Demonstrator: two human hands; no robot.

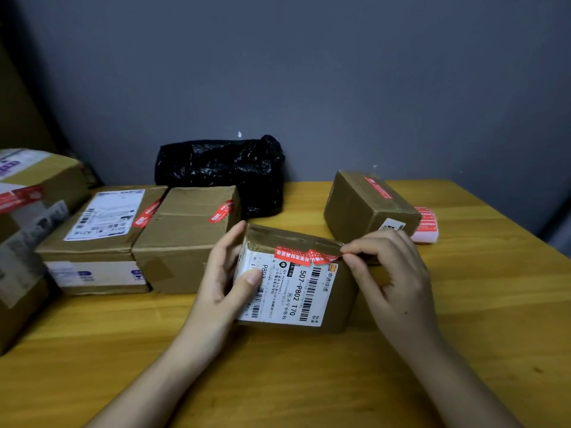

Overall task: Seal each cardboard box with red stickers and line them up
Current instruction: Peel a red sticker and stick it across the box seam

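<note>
One box [296, 282] sits mid-bench, clasped at its nine o'clock end by the left hand [230, 270]; its red sticker [304, 256] runs nine-to-three along the top edge. The right hand [392, 273], the nearer, has its grip pinched on the sticker's three o'clock tip; pressing down there looks next.

Brown cardboard boxes [185, 239] with red stickers [304, 256], black-barcoded white label [290, 291], yellow wooden table [278, 366], glossy black bag [222, 171] upper centre.

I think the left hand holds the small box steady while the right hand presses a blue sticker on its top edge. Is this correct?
Not quite: the head view shows the sticker is red, not blue. The left hand does steady the small box while the right hand pinches the sticker's end at the top edge.
</note>
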